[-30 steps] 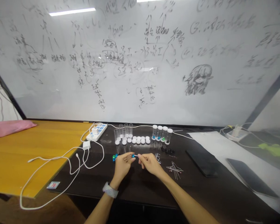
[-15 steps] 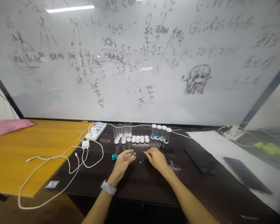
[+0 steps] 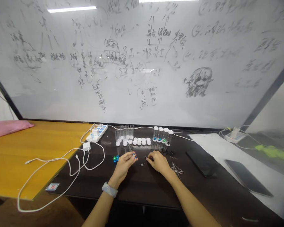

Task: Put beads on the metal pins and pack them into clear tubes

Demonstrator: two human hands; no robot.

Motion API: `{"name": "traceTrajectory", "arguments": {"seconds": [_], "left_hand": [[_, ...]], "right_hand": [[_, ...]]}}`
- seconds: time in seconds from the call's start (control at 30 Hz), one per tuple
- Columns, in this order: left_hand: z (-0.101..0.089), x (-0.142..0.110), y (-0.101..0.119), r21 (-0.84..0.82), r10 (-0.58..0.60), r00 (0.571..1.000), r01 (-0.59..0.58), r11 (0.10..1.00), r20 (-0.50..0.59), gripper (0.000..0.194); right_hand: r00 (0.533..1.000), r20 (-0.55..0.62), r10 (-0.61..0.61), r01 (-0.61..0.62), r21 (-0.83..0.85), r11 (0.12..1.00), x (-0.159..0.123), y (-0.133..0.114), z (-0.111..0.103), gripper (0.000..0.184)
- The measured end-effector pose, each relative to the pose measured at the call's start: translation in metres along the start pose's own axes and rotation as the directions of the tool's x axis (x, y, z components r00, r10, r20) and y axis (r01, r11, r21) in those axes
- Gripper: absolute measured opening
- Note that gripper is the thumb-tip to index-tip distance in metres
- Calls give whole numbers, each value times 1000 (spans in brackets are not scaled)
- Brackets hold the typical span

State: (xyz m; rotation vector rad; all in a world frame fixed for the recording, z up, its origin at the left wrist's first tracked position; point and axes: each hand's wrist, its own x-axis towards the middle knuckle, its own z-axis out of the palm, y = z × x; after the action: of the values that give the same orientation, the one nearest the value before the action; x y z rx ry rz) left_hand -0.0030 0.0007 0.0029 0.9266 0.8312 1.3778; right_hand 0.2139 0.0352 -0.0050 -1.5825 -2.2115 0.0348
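Left hand [image 3: 125,162] pinches blue bead [image 3: 133,154] — gap — right hand [image 3: 158,162], grip unclear, inside desk edge [image 3: 132,202]

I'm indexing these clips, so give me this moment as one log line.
left hand: holding small blue piece | right hand: at thin piece | between: tiny bits on dark desk | beyond: white caps, capped tubes

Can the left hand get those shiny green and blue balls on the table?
Probably yes: the shiny balls sit close beside the left hand, with nothing seen in between, though it's busy pinching a small blue piece.
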Motion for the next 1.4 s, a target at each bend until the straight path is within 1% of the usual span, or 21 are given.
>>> {"name": "traceTrajectory", "arguments": {"seconds": [0.1, 0.2, 0.27, 0.37, 0.5, 0.57, 0.6, 0.63, 0.67, 0.7, 0.73, 0.77, 0.8, 0.83, 0.9, 0.97, 1.07, 1.17, 1.27, 1.33, 1.4], "left_hand": [[1, -1, 2, -19, -22, 999, 21, 1000, -24, 40], [0, -2, 4, -25, -85, 996, 85, 996, 10, 41], [-1, -1, 4, -12, -95, 995, 96, 995, 32, 41], [-3, 0, 2, -16, -85, 995, 86, 996, 49, 39], [-4, 2, 0, -53, -93, 994, 96, 994, 59, 38], [-4, 2, 0, -67, -96, 993, 100, 993, 65, 36], [-3, 2, 0, -73, -96, 993, 101, 992, 70, 35], [-3, 2, 0, -79, -95, 993, 101, 992, 76, 35], [-3, 1, 1, -86, -94, 992, 101, 991, 81, 34], [-2, 1, 1, -92, -94, 992, 102, 991, 84, 35], [-2, 1, 1, -98, -93, 992, 101, 990, 85, 35], [-2, 1, 1, -105, -93, 992, 101, 989, 85, 35], [-2, 1, 1, -112, -91, 992, 101, 989, 85, 36], [-2, 1, 1, -119, -90, 992, 100, 988, 84, 36], [-3, 2, 0, -128, -88, 993, 98, 987, 84, 34], [-4, 2, -1, -135, -85, 993, 96, 986, 86, 32], [-4, 3, -2, -152, -82, 994, 92, 984, 74, 30], [-4, 4, -2, -152, -95, 994, 103, 983, 56, 29], [-5, 5, -3, -152, -112, 992, 119, 981, 53, 27], [-7, 5, -4, -165, -127, 991, 133, 977, 44, 26], [-7, 5, -4, -183, -148, 988, 152, 971, 32, 24]], "right_hand": [[992, -99, 77, -76, 12, 997, 6, 16, -4, 16], [942, -251, 222, -245, -63, 967, 11, 38, -8, 19], [919, -296, 260, -305, -117, 945, 12, 52, -8, 21], [928, -285, 241, -286, -128, 950, 12, 67, -5, 17], [927, -299, 224, -248, -45, 968, 14, 77, -1, 14], [924, -314, 219, -206, 73, 976, 17, 75, 0, 10], [926, -313, 212, -160, 184, 970, 18, 71, 1, 9], [931, -303, 203, -95, 336, 937, 20, 65, 2, 10], [939, -285, 194, -26, 502, 864, 21, 57, 4, 14], [957, -241, 160, 44, 666, 744, 21, 46, 6, 19], [970, -204, 135, 86, 801, 592, 21, 34, 9, 25], [984, -150, 93, 92, 886, 455, 20, 22, 11, 30], [995, -91, 45, 68, 928, 365, 18, 9, 13, 33], [999, -39, 3, 35, 944, 327, 16, -2, 15, 35], [998, 39, -57, -21, 955, 297, 10, -21, 16, 37], [995, 59, -76, -42, 976, 214, 6, -31, 15, 38], [997, 68, -45, -65, 996, 65, 4, -34, 15, 39], [994, 101, 28, -102, 995, 16, 5, -31, 18, 41], [985, 148, 84, -153, 987, 50, 6, -30, 22, 46], [983, 167, 71, -172, 982, 75, 5, -30, 23, 50], [988, 153, 21, -154, 984, 87, 4, -31, 22, 53]]}}
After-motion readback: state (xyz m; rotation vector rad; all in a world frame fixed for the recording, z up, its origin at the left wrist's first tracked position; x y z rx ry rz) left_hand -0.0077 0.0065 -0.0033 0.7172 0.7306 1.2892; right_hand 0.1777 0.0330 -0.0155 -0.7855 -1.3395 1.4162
